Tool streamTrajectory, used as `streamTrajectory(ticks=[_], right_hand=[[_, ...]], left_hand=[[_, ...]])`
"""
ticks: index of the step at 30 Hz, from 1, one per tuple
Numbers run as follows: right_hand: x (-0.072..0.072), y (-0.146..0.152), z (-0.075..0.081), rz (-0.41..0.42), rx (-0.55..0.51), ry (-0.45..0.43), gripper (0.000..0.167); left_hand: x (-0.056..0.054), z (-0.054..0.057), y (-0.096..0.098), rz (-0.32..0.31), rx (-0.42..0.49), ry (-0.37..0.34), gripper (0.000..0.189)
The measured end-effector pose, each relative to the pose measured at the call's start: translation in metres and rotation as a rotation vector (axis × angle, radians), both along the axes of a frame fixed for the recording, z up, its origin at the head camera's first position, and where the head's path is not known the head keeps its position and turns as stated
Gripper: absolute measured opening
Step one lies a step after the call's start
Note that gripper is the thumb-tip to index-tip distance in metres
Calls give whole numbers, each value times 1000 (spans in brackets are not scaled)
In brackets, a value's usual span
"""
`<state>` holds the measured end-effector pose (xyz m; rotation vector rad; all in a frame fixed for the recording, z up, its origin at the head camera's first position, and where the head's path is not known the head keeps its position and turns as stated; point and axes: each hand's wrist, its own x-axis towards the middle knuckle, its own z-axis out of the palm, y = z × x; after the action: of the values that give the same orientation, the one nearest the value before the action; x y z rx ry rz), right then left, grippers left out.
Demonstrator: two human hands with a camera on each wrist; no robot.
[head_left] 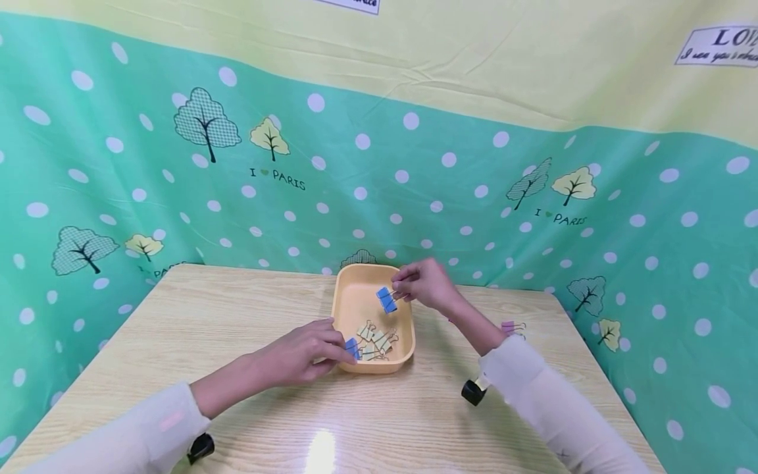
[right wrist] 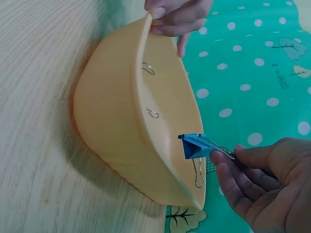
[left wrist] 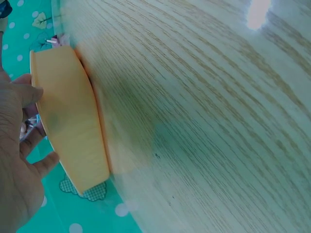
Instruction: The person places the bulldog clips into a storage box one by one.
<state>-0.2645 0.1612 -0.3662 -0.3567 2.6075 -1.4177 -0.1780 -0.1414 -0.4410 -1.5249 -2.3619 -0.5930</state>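
An orange plastic box (head_left: 404,361) stands on the table. Several cream binder clips (head_left: 381,341) lie in its near part, beside a blue binder clip (head_left: 352,347). My left hand (head_left: 310,352) is at the box's near left corner, its fingers at the rim and close to that blue clip. Whether those fingers pinch the rim, the clip or neither is hidden. My right hand (right wrist: 262,184) pinches another blue binder clip (right wrist: 194,146) by a wire handle. This clip hangs above the far right part of the box, its other handle (right wrist: 198,174) pointing down.
A pink binder clip (head_left: 508,326) lies on the wooden table (head_left: 237,289) to the right of the box, beyond my right forearm. Behind the table hangs a green and yellow patterned curtain (head_left: 379,158).
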Motion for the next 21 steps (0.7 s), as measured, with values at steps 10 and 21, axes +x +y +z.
streamTrajectory(ticks=[10,21], right_hand=[[6,-9,-6,27,169,85,16],[9,-16,-10,62,234,91,17]], left_hand=[[-2,-1,0,-21,23,35,36],[-3,-3,1,-39,45,70,37]])
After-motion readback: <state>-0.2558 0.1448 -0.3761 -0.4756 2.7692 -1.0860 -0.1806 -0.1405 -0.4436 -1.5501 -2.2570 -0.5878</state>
